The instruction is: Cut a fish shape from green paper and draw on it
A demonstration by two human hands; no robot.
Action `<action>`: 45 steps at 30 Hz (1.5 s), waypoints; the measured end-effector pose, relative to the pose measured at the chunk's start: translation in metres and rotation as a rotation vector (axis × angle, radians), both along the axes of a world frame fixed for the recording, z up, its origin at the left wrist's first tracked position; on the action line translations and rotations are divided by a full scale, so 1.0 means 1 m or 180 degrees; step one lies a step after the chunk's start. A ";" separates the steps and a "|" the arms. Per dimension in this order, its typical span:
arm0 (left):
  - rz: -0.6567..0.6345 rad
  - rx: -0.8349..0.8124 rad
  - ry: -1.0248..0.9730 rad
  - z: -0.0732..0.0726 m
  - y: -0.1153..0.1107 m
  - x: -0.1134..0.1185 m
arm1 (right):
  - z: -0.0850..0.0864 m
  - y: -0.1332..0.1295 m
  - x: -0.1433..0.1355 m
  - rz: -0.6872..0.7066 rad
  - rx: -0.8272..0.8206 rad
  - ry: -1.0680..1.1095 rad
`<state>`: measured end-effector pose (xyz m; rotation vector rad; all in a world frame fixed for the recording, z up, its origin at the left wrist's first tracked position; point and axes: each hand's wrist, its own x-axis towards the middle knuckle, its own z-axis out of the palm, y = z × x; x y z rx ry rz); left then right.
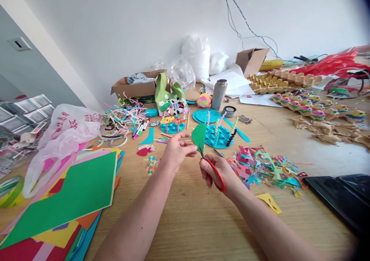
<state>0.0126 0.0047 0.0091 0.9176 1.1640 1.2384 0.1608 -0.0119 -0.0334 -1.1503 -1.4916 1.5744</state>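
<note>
Left grip (178,150): thumb and fingers pinching a green paper piece (199,134), which is held up off the counter (185,224) in front of the body. Right grip (215,171): closed round the handles of red-handled scissors (222,184), blades pointing up and away, tips meeting the lower edge of the green piece; whether they bite into it, cannot tell. Just beyond, a blue egg-cup disc (222,145) bearing upright fuzzy pipe cleaners; behind it, flat blue discs (207,116). Left of these, a smaller blue disc (172,131) with paper fish on stems. Near the left wrist, a small patch of confetti (151,164) and some pink and red paper shapes (144,150). Right of the right grip, a broad heap of coloured paper scraps (260,168); a cut yellow scrap (268,203) lies nearer, by the forearm. Far left, stacked coloured sheets (72,187), green uppermost, a plastic bag (69,124) with red lettering partly over them. Further back: tangled pipe cleaners, markers (140,129), a green bag (170,99), a metal bottle (219,95), a tape roll (229,111). Right rear, painted egg-carton pieces (318,106) in rows.
</note>
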 end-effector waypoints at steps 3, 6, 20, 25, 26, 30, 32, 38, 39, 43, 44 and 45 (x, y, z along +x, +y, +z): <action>0.0028 0.0024 0.0025 0.001 0.000 0.001 | 0.002 0.000 -0.001 0.0001 -0.0027 0.0042; -0.0014 0.0041 0.0052 0.001 0.000 0.001 | 0.005 0.000 -0.001 0.0058 -0.0058 0.0071; -0.0018 0.0012 0.0079 0.001 -0.001 0.004 | 0.004 0.000 0.000 0.0088 0.0056 0.0066; -0.0026 0.0019 0.0016 0.001 -0.001 0.004 | 0.006 -0.001 0.000 0.0064 0.0074 0.0056; -0.0024 0.0014 0.0003 0.001 -0.001 0.004 | 0.007 -0.001 0.000 0.0065 0.0077 0.0046; -0.0034 0.0022 -0.0033 0.001 -0.001 0.004 | 0.008 -0.002 0.000 0.0046 0.0049 0.0003; -0.0038 0.0017 -0.0047 0.001 -0.002 0.004 | 0.009 -0.002 -0.001 0.0011 0.0022 -0.0007; -0.0030 0.0008 -0.0047 0.001 -0.001 0.004 | 0.007 -0.002 0.000 -0.0049 -0.0081 0.0061; -0.0033 0.0004 -0.0051 0.002 -0.001 0.004 | 0.006 -0.002 0.000 -0.0055 -0.0084 0.0059; -0.0035 0.0035 -0.0060 0.002 -0.001 0.004 | 0.005 -0.002 0.001 -0.0026 -0.0040 0.0067; -0.0033 0.0047 -0.0056 0.001 -0.001 0.004 | 0.005 -0.002 0.001 -0.0026 -0.0040 0.0065; -0.0032 0.0053 -0.0051 0.001 -0.001 0.004 | 0.005 -0.002 0.000 -0.0028 -0.0049 0.0060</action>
